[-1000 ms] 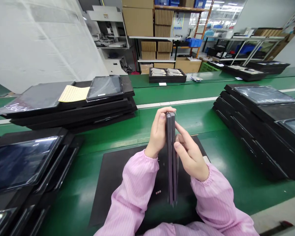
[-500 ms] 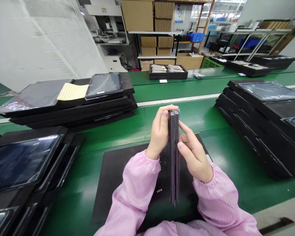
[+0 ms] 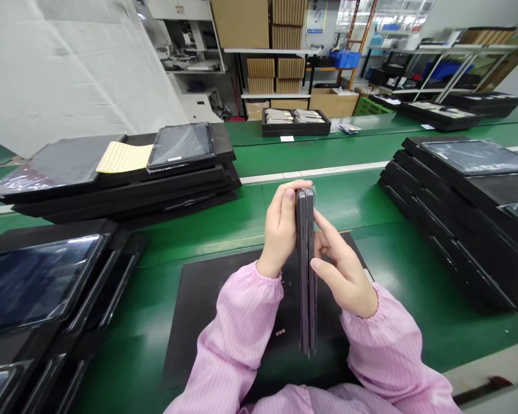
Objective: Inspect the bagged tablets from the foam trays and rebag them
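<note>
Holding two slim dark tablets (image 3: 303, 276) on edge in head view, near centre, over black mat (image 3: 216, 310), your left hand (image 3: 280, 233) curled round their far end, your right hand (image 3: 345, 273) half open against their right side, can't tell if gripping, yellow sheet (image 3: 125, 157) far left

No legible text, wall poster (image 3: 316, 17) unreadable
</note>
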`<state>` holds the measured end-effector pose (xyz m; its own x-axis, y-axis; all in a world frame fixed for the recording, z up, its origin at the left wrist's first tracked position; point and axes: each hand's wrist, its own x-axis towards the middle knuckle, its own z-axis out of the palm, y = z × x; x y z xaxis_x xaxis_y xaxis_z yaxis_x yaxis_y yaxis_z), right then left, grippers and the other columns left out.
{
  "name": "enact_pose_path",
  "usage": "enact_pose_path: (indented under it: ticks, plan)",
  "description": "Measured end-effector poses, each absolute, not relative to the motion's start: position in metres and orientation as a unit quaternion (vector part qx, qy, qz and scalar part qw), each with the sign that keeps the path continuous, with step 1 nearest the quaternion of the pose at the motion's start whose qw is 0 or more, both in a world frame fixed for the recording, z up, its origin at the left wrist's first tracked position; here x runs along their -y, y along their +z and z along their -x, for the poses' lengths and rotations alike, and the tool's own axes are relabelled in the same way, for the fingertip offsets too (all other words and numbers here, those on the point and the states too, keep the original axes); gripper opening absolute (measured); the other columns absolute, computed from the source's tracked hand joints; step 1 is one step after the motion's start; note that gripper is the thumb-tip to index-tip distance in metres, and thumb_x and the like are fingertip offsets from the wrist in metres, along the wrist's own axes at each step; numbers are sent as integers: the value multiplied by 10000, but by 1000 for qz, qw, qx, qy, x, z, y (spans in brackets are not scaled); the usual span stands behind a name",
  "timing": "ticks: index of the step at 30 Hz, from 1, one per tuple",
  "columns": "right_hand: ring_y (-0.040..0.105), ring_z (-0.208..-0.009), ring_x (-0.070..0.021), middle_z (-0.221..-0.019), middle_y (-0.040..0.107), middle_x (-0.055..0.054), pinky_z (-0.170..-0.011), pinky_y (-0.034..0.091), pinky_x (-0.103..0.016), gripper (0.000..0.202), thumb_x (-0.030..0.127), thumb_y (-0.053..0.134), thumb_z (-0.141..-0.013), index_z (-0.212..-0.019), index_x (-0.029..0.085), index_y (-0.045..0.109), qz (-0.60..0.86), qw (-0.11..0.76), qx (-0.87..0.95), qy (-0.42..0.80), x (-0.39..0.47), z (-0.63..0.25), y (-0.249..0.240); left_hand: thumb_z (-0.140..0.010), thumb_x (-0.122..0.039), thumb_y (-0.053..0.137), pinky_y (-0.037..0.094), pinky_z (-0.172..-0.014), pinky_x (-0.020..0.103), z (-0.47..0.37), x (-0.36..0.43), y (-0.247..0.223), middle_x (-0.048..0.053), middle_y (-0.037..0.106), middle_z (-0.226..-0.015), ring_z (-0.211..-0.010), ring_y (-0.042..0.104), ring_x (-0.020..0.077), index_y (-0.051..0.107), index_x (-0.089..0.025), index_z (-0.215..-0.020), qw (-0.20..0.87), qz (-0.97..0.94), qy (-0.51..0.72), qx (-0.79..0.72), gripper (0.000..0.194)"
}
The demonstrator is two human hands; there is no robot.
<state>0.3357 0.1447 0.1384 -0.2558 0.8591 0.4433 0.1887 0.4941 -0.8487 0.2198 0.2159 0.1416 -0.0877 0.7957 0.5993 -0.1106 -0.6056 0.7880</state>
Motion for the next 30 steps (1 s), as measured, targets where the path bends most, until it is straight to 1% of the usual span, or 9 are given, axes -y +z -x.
enact_pose_path:
  ticks: [4,7,10,18,23,26,30]
  plan:
    - [492,-630,-151,-731,452,39,-636,497,-321,752,150,494,-836,-1553,209,274,364,476,729,333,-144,-337,141,-996,-542,399,511,-863,294,-220,-215,143,29,722,-975,-933,669,161,696,-234,-976,339,-582,673,-305,429]
    - [496,-626,-149,-739,462,37,-633,512,-318,818,141,518,-800,-1567,210,242,362,460,734,344,-144,-339,142,-997,-534,401,514,-796,264,-220,-213,143,21,716,-953,-872,659,142,696,-234,-975,341,-581,671,-310,421]
    - [494,-627,-145,-750,458,38,-640,513,-315,857,125,523,-764,-1568,216,241,361,453,732,358,-145,-342,143,-991,-542,409,517,-754,256,-220,-212,144,23,710,-955,-815,649,134,691,-227,-961,342,-578,671,-314,424]
    - [474,-654,-143,-778,444,28,-614,503,-297,818,136,520,-756,-1541,220,307,333,461,718,400,-151,-346,139,-976,-577,409,513,-841,298,-222,-213,144,30,714,-934,-896,668,164,689,-222,-948,310,-562,686,-344,453]
    - [484,-668,-129,-795,430,31,-612,494,-274,784,113,532,-780,-1528,236,331,312,474,714,410,-153,-346,138,-969,-581,416,508,-849,290,-223,-213,144,19,706,-899,-898,662,157,689,-230,-943,311,-553,693,-343,445]
    - [482,-638,-124,-783,434,36,-598,484,-276,787,153,562,-801,-1540,201,297,328,468,713,407,-150,-345,139,-969,-581,415,509,-864,303,-224,-209,146,25,704,-916,-917,659,166,688,-235,-941,309,-550,694,-348,441]
    - [436,-550,-119,-693,412,70,-523,410,-273,902,233,639,-793,-1567,112,191,425,426,708,370,-143,-341,144,-975,-593,395,509,-882,315,-225,-207,143,36,704,-1001,-937,656,172,679,-240,-976,313,-563,681,-349,452]
